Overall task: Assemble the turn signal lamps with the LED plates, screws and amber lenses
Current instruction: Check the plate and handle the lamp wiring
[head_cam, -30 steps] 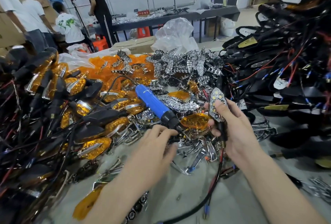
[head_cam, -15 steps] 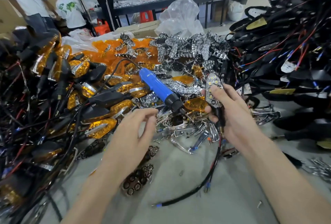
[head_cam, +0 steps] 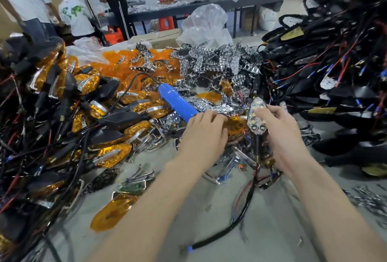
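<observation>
Clamping fingers round a black turn signal lamp (head_cam: 258,145) with chrome LED plate (head_cam: 256,115), the right hand (head_cam: 282,136) holds it up; left hand (head_cam: 203,134) fingers cover an amber plastic lens (head_cam: 237,127), grip unclear.

Head-worn view, facing forward and down, close over cluttered worktable (head_cam: 146,209)

Bright, even indoor light fills the room, probably from ceiling fixtures out of view. Shadows on the grey counter (head_cam: 278,215) are faint and soft-edged. Small hard glints sparkle on the chrome plates (head_cam: 219,62) and amber lenses (head_cam: 125,60), and the face of the lamp (head_cam: 256,115) blows out near white. The wide lens bends and stretches the edges. Motion blur smears the black lamp pile (head_cam: 345,56), the screws (head_cam: 370,201) and the people (head_cam: 75,14) behind.
</observation>
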A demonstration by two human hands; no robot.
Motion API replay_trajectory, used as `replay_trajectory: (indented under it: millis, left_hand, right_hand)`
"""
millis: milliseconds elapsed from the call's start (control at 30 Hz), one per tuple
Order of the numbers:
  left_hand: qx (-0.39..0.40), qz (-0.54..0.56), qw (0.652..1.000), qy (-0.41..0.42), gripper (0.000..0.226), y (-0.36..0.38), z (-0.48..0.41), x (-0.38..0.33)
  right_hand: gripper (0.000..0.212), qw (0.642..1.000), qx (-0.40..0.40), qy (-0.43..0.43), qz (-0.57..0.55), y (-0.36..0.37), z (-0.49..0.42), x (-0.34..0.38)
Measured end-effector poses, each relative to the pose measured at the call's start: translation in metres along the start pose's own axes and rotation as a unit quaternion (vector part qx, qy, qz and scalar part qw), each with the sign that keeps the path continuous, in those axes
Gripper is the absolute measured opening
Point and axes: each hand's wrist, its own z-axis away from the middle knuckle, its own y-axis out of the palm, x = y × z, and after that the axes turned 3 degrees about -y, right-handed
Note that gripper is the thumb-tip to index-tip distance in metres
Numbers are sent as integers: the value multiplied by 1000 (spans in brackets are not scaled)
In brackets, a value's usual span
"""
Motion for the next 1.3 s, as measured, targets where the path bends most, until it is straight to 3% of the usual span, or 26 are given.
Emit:
replay_trajectory:
  millis: [100,267,400,533,633,767,1000,1100,1200,1300]
  left_hand:
    - [48,-88,995,14,31,13,-17,-5]
    - [15,-90,995,35,20,18,-20,-2]
    - [-33,14,999,7,16,15,-16,3]
    - [-92,154,983,-30,11,4,-20,0]
    - [-59,244,966,-61,10,-4,-26,3]
    - [-14,251,967,-47,12,-8,-27,10]
    - [0,220,975,-22,16,-11,-20,17]
    - [13,199,980,0,17,-15,-19,15]
    - [3,125,987,99,19,-22,-23,7]
    - [-17,49,979,196,17,-30,-32,-5]
  right_hand:
    - [13,997,-4,-32,77,-9,-6,-2]
    - [21,968,19,-85,236,-16,-8,-10]
    - [29,935,26,-115,333,-16,-9,-15]
    - [37,924,8,-130,360,-13,-9,-16]
    - [37,918,14,-133,373,-13,-7,-15]
    - [38,910,17,-135,392,-11,-4,-15]
    - [35,915,4,-164,369,-9,-2,-13]
    - [32,936,-34,-211,279,-9,2,-6]
    - [32,983,52,-151,90,-8,3,4]
    - [21,987,87,-128,36,-9,-1,6]
